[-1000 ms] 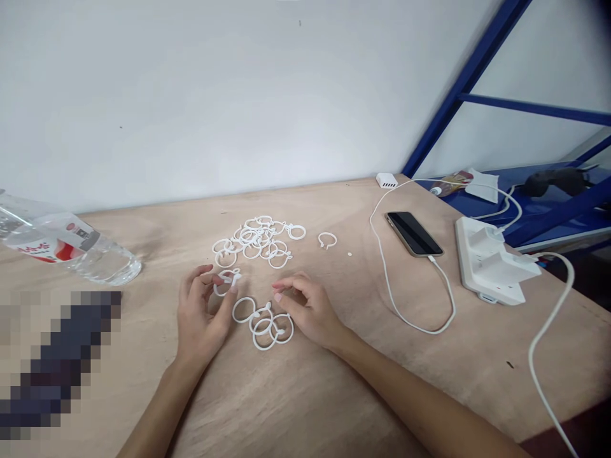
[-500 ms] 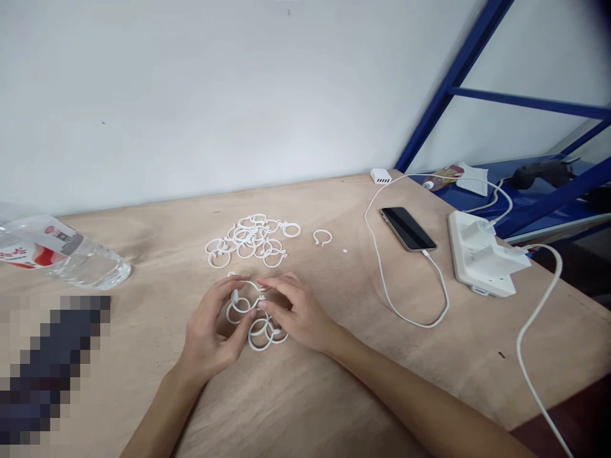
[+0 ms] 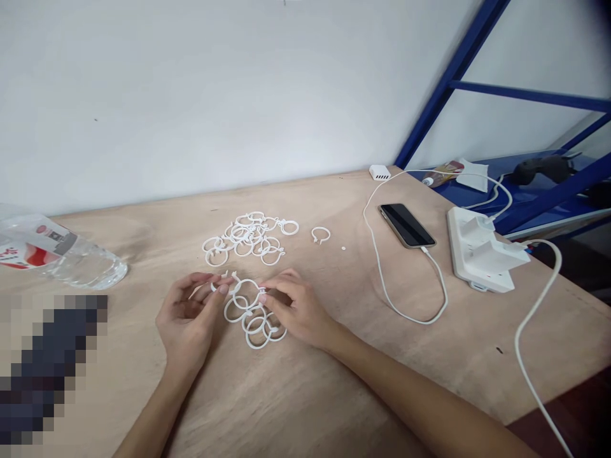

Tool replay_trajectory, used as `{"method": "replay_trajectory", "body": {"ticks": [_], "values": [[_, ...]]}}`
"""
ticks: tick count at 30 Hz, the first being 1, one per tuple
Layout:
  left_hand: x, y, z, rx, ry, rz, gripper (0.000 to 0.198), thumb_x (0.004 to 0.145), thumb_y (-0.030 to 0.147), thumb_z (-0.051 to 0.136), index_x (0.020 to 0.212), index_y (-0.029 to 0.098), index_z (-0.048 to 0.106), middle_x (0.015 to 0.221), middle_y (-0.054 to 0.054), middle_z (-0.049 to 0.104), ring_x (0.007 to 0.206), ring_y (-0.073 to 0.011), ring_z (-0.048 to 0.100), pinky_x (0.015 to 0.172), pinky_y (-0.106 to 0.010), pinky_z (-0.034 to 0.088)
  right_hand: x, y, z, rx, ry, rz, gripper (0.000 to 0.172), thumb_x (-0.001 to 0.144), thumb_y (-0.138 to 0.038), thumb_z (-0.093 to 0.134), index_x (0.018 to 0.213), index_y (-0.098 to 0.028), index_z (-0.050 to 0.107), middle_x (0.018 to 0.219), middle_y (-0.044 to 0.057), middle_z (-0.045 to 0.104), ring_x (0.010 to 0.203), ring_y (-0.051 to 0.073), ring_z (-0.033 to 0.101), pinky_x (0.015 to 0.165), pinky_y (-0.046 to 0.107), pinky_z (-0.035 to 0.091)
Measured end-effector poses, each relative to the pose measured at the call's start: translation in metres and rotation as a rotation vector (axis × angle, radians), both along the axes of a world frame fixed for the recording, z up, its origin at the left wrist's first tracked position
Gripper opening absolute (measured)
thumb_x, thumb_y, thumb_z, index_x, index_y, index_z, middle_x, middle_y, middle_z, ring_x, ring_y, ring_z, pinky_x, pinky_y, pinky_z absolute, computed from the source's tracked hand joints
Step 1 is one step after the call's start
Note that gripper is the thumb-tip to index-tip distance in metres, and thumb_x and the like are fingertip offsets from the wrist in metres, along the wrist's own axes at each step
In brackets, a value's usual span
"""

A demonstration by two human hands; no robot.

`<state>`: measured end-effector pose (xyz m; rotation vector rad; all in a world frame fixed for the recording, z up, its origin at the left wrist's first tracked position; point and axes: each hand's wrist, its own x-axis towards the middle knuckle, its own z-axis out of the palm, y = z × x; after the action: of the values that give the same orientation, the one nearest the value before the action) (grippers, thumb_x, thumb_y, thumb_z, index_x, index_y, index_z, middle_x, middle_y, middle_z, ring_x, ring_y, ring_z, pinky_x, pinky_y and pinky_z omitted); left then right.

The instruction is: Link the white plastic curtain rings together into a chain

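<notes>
My left hand [image 3: 188,318] pinches a white plastic ring [image 3: 213,287] between thumb and fingers; its open ends point up by the fingertips. Thumb and forefinger of my right hand [image 3: 293,305] are closed on the clasp of another white ring [image 3: 248,280], just right of the first. Below and between the hands, several linked white rings [image 3: 258,347] hang together as a chain and rest on the table. Beyond my hands lies a loose heap of white rings [image 3: 244,235]. One single open ring [image 3: 321,229] lies to the right of that heap.
On the wooden table [image 3: 353,388], a water bottle [image 3: 90,257] lies at the left. To the right are a phone [image 3: 407,225] on a white cable, a white charger block [image 3: 380,172] and a power strip [image 3: 477,254]. A blue metal frame [image 3: 449,89] stands beyond the right edge.
My left hand has moved left, away from the right fingertips, with a ring between its fingers. My right hand has stayed nearly in place, now pinching the neighbouring ring's clasp.
</notes>
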<state>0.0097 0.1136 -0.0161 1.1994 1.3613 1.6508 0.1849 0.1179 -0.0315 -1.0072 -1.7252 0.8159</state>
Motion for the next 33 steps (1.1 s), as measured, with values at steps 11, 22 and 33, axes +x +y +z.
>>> {"method": "replay_trajectory", "body": {"ticks": [11, 22, 33], "values": [[-0.011, 0.007, 0.004, -0.251, -0.343, -0.063, 0.022, 0.053, 0.017, 0.074, 0.074, 0.013, 0.069, 0.073, -0.007, 0.072, 0.052, -0.0080, 0.053, 0.052, -0.021, 0.045, 0.001, -0.001, 0.003, -0.014, -0.006, -0.045, 0.011, 0.086, -0.019, 0.062, 0.092, -0.021, 0.070, 0.089, 0.003, 0.074, 0.087, 0.017, 0.061, 0.085, 0.035, 0.046], [-0.032, 0.009, -0.005, -0.041, 0.685, 0.230, 0.020, 0.074, 0.025, 0.055, 0.089, 0.021, 0.068, 0.084, -0.005, 0.070, 0.093, -0.0269, 0.060, 0.090, -0.047, 0.043, 0.001, -0.002, 0.002, -0.086, 0.021, -0.097, 0.013, 0.084, -0.020, 0.063, 0.095, -0.021, 0.070, 0.088, 0.003, 0.071, 0.084, 0.016, 0.063, 0.082, 0.033, 0.047], [-0.029, 0.004, -0.011, -0.015, 1.243, 0.142, 0.023, 0.087, 0.030, 0.049, 0.105, 0.026, 0.063, 0.079, -0.007, 0.071, 0.099, -0.0347, 0.054, 0.092, -0.059, 0.023, 0.001, 0.000, 0.000, -0.071, 0.028, -0.079, 0.013, 0.085, -0.022, 0.063, 0.094, -0.021, 0.072, 0.086, 0.004, 0.073, 0.085, 0.017, 0.063, 0.083, 0.034, 0.048]]}}
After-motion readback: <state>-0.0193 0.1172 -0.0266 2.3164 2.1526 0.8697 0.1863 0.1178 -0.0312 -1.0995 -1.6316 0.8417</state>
